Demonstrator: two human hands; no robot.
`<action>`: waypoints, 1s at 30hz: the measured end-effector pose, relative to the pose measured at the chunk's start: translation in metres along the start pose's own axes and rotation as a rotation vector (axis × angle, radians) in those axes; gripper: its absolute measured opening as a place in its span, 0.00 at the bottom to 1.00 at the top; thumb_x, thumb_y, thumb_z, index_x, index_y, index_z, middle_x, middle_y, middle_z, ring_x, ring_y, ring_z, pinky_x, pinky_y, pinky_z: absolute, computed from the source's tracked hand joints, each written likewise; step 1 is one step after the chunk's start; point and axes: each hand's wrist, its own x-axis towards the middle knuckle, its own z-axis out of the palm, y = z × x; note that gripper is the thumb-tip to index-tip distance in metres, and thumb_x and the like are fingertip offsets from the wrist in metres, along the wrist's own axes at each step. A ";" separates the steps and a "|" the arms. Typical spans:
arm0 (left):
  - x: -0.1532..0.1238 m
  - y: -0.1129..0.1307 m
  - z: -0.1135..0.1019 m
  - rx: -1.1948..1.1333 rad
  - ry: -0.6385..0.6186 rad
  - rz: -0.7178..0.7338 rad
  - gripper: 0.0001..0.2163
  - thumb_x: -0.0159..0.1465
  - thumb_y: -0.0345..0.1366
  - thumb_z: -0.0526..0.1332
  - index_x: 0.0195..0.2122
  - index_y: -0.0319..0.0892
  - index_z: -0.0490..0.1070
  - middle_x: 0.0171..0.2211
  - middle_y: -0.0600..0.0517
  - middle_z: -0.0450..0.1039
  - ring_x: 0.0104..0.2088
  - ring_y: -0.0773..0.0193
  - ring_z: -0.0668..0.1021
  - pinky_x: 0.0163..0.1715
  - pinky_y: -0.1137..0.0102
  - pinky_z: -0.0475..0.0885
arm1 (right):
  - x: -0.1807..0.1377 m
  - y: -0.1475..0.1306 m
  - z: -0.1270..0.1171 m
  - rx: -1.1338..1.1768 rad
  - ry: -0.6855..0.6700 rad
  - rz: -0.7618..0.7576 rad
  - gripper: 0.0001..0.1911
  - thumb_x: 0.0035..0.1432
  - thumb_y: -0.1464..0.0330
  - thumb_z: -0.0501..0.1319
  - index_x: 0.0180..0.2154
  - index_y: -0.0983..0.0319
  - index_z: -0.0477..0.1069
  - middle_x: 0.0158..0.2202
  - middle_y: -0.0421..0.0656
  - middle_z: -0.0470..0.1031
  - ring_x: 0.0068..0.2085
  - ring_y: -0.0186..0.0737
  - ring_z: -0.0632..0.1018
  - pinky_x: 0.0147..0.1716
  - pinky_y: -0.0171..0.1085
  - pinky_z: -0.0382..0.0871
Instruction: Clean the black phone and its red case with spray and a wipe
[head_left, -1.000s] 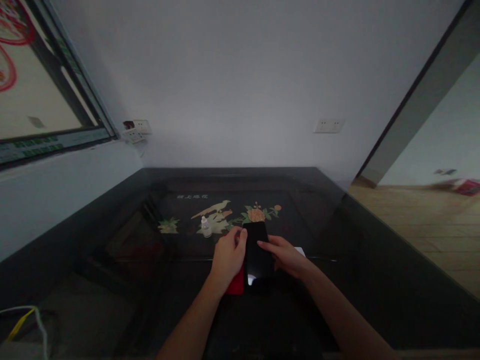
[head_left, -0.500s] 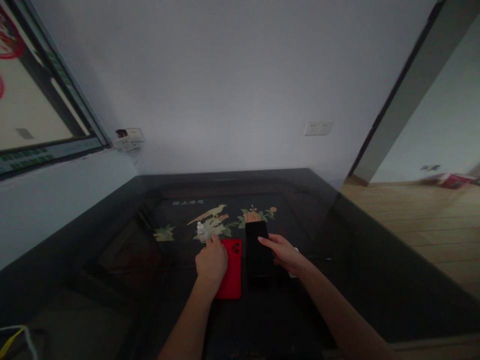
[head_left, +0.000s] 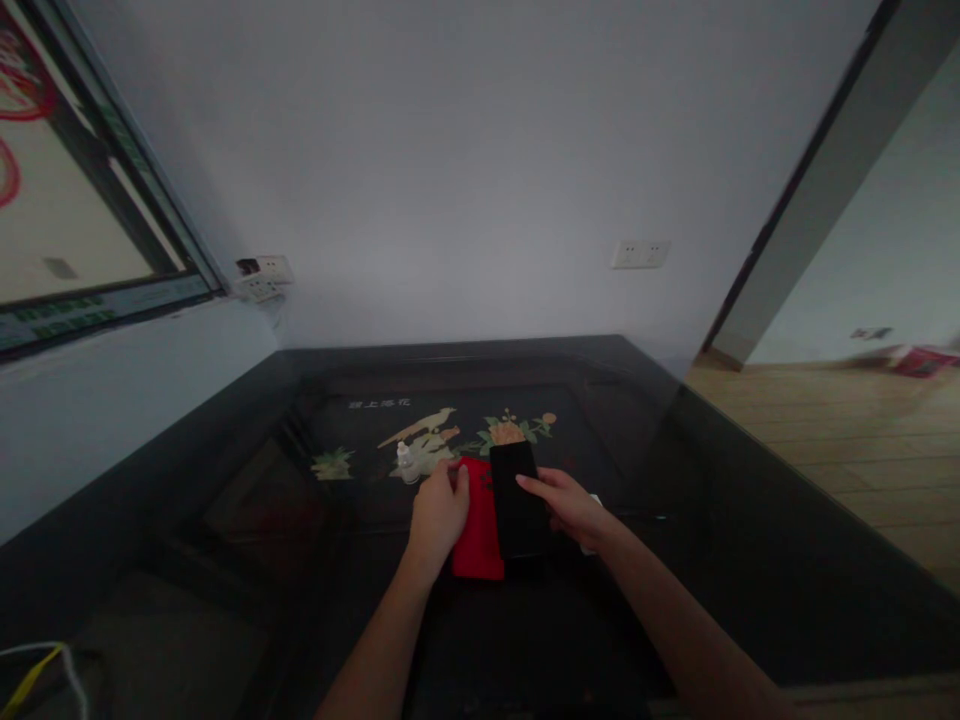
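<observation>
Gripping a bright red phone (head_left: 478,535) is the left hand (head_left: 439,508), the right hand (head_left: 568,505) holding a black phone (head_left: 517,525).

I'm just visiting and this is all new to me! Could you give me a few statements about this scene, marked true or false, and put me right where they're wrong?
1. The right hand holds a flat black slab. True.
2. The left hand holds nothing. False: the left hand grips a red phone near its upper left edge.
3. A small clear bottle stands on the dark table. True.
4. The red phone is to the right of the black slab. False: it is to the left.
5. Twin sockets are set in the wall beyond the table. True.
</observation>
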 end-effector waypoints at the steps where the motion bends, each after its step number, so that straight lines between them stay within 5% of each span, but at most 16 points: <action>1: 0.001 -0.002 0.003 -0.127 -0.019 0.003 0.11 0.70 0.42 0.56 0.43 0.42 0.73 0.39 0.43 0.80 0.42 0.51 0.81 0.46 0.61 0.71 | 0.000 0.000 0.000 -0.003 -0.009 0.000 0.18 0.62 0.55 0.66 0.46 0.61 0.74 0.34 0.44 0.81 0.31 0.38 0.81 0.25 0.33 0.75; 13: -0.004 -0.004 0.038 -0.648 -0.132 -0.198 0.17 0.66 0.53 0.59 0.41 0.43 0.67 0.24 0.57 0.71 0.24 0.64 0.75 0.26 0.73 0.69 | -0.008 -0.007 0.003 0.010 -0.033 0.047 0.19 0.64 0.53 0.62 0.47 0.61 0.73 0.38 0.47 0.82 0.32 0.42 0.82 0.18 0.30 0.72; 20: -0.007 -0.004 0.038 -0.771 -0.205 -0.302 0.18 0.63 0.53 0.63 0.42 0.43 0.68 0.26 0.57 0.69 0.23 0.66 0.74 0.22 0.74 0.69 | -0.008 -0.003 -0.003 0.041 -0.093 0.069 0.16 0.67 0.58 0.59 0.50 0.62 0.72 0.45 0.50 0.81 0.35 0.42 0.82 0.22 0.33 0.74; 30: -0.011 0.005 0.038 -0.938 -0.269 -0.335 0.25 0.57 0.60 0.66 0.43 0.44 0.68 0.31 0.56 0.70 0.25 0.67 0.76 0.22 0.72 0.74 | -0.016 -0.019 -0.003 -0.172 -0.093 0.039 0.21 0.66 0.52 0.60 0.47 0.63 0.76 0.36 0.47 0.81 0.32 0.38 0.81 0.23 0.30 0.71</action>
